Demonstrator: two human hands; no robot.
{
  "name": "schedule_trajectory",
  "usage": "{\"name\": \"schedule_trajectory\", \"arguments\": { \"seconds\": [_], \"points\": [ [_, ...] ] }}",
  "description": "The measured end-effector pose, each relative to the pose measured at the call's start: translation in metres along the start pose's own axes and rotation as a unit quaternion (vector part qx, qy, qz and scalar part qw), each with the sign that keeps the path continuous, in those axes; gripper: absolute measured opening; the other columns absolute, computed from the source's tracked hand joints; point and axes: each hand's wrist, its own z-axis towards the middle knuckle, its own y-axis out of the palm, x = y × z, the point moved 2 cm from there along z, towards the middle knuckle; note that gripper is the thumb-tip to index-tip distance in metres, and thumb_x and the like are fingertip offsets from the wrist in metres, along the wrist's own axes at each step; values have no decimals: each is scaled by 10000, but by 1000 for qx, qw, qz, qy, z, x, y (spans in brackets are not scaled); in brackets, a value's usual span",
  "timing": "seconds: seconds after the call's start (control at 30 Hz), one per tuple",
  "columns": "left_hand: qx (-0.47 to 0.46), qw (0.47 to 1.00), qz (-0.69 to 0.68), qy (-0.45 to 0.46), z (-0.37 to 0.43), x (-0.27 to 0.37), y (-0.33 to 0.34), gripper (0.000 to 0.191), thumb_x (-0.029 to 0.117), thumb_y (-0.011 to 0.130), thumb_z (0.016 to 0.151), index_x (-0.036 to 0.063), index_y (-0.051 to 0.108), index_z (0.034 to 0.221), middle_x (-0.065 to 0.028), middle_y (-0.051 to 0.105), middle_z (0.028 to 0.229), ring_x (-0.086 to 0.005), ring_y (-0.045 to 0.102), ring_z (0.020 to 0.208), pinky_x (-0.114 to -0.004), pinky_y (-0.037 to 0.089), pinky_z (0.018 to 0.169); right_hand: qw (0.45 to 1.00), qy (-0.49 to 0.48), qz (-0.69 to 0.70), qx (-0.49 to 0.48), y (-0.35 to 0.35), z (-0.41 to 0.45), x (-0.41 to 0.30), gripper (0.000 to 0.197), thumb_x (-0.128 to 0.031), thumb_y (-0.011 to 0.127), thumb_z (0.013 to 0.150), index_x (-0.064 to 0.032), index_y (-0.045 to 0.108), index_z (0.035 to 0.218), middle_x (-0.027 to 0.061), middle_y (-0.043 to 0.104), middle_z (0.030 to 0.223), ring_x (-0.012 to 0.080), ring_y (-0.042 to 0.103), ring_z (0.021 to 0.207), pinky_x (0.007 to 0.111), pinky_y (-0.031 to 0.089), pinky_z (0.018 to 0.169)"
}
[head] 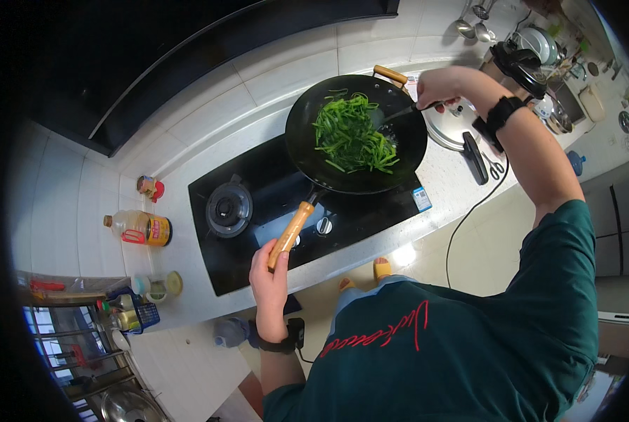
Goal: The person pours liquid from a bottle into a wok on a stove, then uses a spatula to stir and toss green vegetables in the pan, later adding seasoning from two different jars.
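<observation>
My left hand (270, 274) is closed around the end of the wooden handle (292, 232) of a large dark wok (341, 182). The wok stands on the right part of a black glass gas hob (262, 174) and holds chopped leafy greens (352, 134). At the wok's right rim, my right hand (437, 90) grips a cooking utensil (397, 114) with a dark shaft. Its far end reaches down to the right side of the greens, where liquid bubbles; the greens partly hide its head. A short wooden side handle (391, 75) is at the wok's back edge.
Right of the wok lie a metal lid (451, 124), a black-handled object (475, 157), scissors (493, 166) and a cable (470, 213). A bare burner (229, 209) is on the left. An oil bottle (140, 228) and jars (159, 285) stand further left. A range hood (188, 47) overhangs the back.
</observation>
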Motion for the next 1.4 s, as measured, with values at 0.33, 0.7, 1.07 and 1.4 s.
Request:
{"name": "schedule_trajectory", "arguments": {
  "seconds": [0.33,0.7,1.07,1.4],
  "points": [
    [-2,1000,3,-28,0,9,0,304,122,681,930,8,649,1211,-145,662,1124,-269,652,1002,-339,512,877,923,24,375,-85,77,33,83,174,-232,703,924,-64,657,913,9,608,637,89,499,434,236,367,392],
    [1,1000,13,-3,0,-1,1,300,114,679,930,-2,645,1204,-148,660,1117,-265,650,998,-338,509,880,907,-122,404,-14,123,-12,30,307,-62,642,900,-2,621,1200,38,613,732,78,561,492,226,411,417],
    [-4,1000,6,1,-1,-6,-1,311,125,675,931,-8,638,1209,-151,654,1106,-267,645,998,-342,504,888,955,-192,-38,221,162,-143,-30,356,-181,592,948,-4,548,1254,202,643,850,368,672,764,449,554,696],
    [-11,1000,1,8,0,-4,-3,323,137,672,935,-12,632,1218,-160,653,1111,-284,644,1013,-348,500,898,951,-103,-120,267,187,-123,-47,531,-16,499,856,118,460,1367,207,629,928,349,682,732,426,565,634]
  ]
}}
